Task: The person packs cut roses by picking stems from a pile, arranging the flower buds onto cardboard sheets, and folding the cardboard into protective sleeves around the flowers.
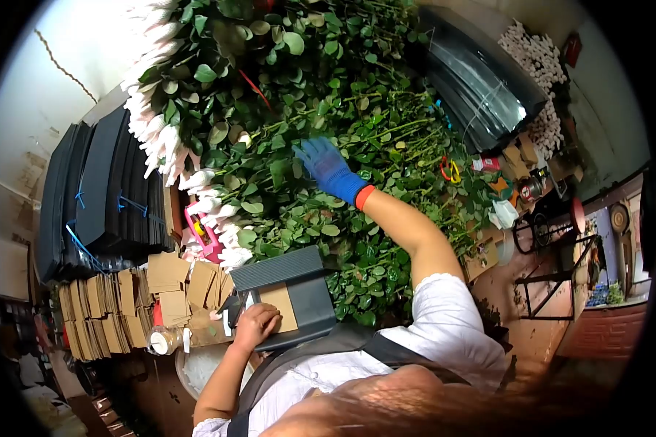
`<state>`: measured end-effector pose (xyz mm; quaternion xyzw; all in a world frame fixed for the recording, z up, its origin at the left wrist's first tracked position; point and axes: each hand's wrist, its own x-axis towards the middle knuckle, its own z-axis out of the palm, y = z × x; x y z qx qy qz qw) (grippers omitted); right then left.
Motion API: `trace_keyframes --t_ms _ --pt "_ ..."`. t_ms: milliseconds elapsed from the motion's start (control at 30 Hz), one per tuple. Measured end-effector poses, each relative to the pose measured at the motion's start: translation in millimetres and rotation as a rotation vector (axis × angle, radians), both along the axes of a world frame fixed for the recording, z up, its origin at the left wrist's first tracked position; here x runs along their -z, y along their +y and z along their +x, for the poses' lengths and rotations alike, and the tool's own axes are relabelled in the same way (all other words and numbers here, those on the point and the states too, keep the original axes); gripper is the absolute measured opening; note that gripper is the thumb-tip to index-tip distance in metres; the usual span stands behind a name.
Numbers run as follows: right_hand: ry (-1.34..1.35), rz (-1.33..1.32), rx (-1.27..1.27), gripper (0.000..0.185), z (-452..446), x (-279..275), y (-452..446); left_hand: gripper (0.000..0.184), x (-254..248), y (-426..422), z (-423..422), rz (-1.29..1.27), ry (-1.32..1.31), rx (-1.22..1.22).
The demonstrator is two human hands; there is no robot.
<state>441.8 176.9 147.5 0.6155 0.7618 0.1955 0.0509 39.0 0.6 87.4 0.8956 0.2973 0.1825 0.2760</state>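
My right hand (326, 167), in a blue knitted glove with an orange cuff, reaches over a thick bed of leafy green rose stems (313, 218). Its fingers are stretched out and slightly blurred above the leaves, with no stem visibly held. My bare left hand (259, 325) lies on a brown cardboard piece (280, 306), fingers together and a little bent. Beneath the cardboard is a dark grey corrugated sheet (310, 298) with a raised far edge, close to my body. Along the left side of the stems, the rose heads are in pale sleeves (160, 149).
Stacks of black sheets (109, 189) stand at the left, above rows of folded cardboard (98, 313). A tape roll (164, 341) and pink tape dispenser (202, 233) lie nearby. Scissors (450, 170) rest right of the stems; a plastic-wrapped dark stack (481, 80) is behind.
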Motion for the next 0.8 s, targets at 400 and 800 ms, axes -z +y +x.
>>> trace_keyframes --t_ms 400,800 --pt "0.221 -0.015 -0.183 0.039 17.6 -19.3 -20.6 0.009 3.7 -1.8 -4.8 0.032 -0.048 0.003" --pt "0.611 0.069 -0.153 0.052 31.2 -213.4 -44.5 0.011 -1.0 -1.5 -3.5 0.023 -0.064 -0.02"
